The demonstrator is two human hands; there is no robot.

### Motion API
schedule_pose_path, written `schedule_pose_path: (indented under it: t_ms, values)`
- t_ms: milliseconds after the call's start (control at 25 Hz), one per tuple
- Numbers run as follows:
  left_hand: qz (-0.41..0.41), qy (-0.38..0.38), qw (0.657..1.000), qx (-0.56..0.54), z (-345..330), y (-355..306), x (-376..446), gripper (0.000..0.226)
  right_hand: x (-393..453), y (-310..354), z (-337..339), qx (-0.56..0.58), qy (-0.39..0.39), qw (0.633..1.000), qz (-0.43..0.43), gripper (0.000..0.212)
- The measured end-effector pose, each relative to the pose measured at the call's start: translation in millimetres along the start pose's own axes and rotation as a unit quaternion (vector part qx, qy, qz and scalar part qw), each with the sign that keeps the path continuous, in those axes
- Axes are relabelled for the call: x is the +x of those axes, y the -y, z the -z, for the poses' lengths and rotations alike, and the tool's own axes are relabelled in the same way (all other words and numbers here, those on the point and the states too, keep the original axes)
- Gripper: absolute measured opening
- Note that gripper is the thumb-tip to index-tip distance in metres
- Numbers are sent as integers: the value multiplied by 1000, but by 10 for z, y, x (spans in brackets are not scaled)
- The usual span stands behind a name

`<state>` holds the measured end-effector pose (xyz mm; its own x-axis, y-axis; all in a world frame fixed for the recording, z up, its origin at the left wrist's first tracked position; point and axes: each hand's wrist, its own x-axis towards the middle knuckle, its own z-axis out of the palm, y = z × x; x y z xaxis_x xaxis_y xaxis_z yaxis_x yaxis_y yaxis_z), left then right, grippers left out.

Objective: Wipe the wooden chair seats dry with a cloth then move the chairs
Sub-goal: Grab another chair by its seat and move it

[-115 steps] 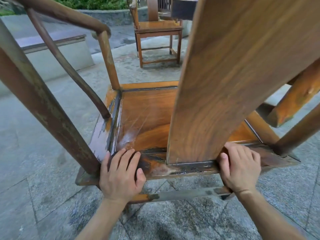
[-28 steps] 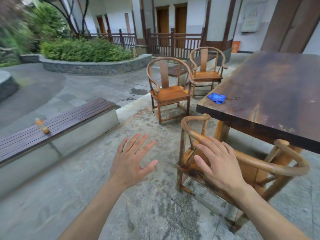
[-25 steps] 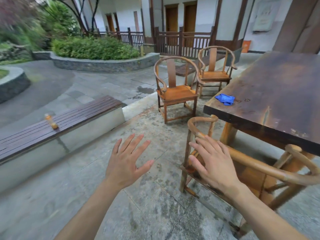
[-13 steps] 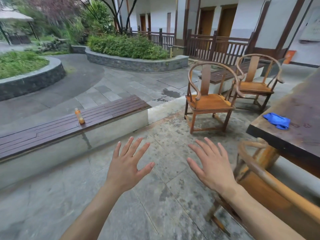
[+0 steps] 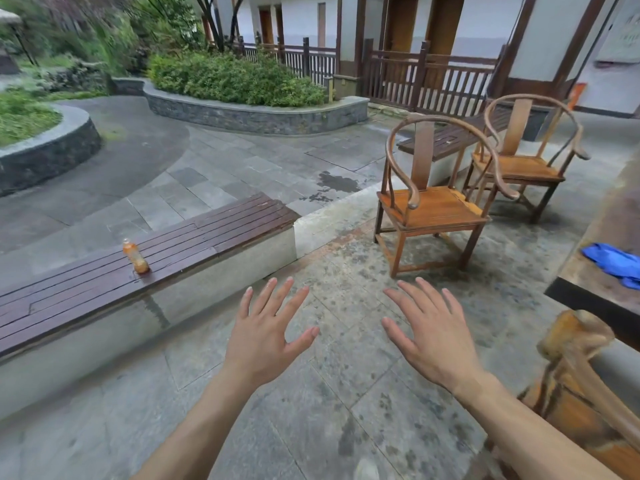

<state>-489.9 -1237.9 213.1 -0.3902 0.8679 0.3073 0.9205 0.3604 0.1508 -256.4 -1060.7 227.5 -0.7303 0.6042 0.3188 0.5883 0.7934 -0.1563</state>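
Both hands are held out over the wet stone paving, palms down, touching nothing. The left hand [image 5: 265, 336] has its fingers straight and fanned, so its grip is wide and empty; the right hand [image 5: 431, 336] is the same, fingers spread, grip wide with nothing in it. Down at the right edge, just beside the right forearm, the curved arm rail of the nearest chair [image 5: 581, 386] pokes into view, blurred and only partly seen. Above it sits the dark corner of the table [image 5: 588, 292], and on that corner lies the blue cloth [image 5: 613, 261], crumpled and well apart from both hands. Off to the left a slatted wooden bench [image 5: 173, 251] runs along a low concrete base, with a small orange bottle [image 5: 135, 257] standing upright on it. Further on, past the hands, stands a round-backed wooden chair [image 5: 431, 206] facing this way, its seat bare. Just behind it to the right is a second chair [image 5: 523, 164] of the same kind. Beyond are a planted bed [image 5: 242, 81] and a wooden railing [image 5: 433, 81].
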Motion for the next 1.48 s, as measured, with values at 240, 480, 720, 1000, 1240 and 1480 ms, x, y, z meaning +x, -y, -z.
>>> schedule_pose_path:
  t_ms: [240,480,720,1000,1240,1480]
  values:
    - [4,8,1000,12,-476,362,1462,77,1460,-404,-602,21,0,1000,11,61]
    - [15,27,1000,7,-761,593,2948,82,2955,-862,-880,32,-6,999,24,57]
    - [13,22,1000,-15,-1227,1065,4282,81,4263,-1260,-1335,19,-17,1000,12,56]
    - [0,26,999,-26,-1867,2066,6038,80,6122,-1462,-2082,-5,4,1000,-3,60]
    - [-42,51,997,-36,-2198,2655,7689,79,7654,-1651,-2464,-17,11,999,-43,59]
    - [-70,47,996,-35,-2785,2866,9281,74,8904,-2295,-2992,-18,1,997,-69,59]
